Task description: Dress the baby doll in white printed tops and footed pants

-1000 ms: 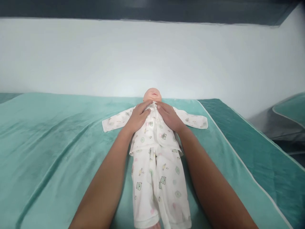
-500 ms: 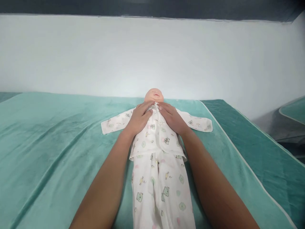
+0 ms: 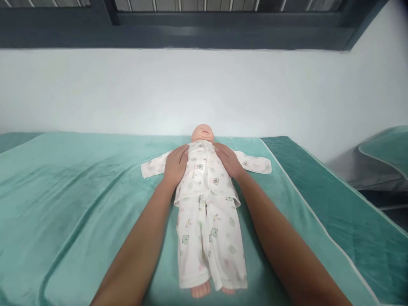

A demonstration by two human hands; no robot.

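Note:
A baby doll [image 3: 202,133] lies on its back with its head toward the wall and its bare toes showing at the near end. It wears a white long-sleeved pajama top [image 3: 204,170] and matching pajama pants [image 3: 208,242], both printed with small green bears. My left hand [image 3: 177,163] rests flat, fingers stretched out, on the left side of the doll's chest near the shoulder. On the opposite side, my right hand [image 3: 228,159] lies flat over the chest and shoulder. Neither hand grips the cloth. Both sleeves spread outward.
A light green sheet [image 3: 95,221] with soft folds covers the bed under the doll. Darker green cloth [image 3: 344,212] runs along the right. Behind stands a white wall [image 3: 204,89] below a dark window frame [image 3: 204,32] with bars. Another green-covered surface [image 3: 387,146] is at far right.
My hands have moved apart from the middle of the chest toward the doll's two sides. The view has shifted, so the window bars and the doll's feet now show.

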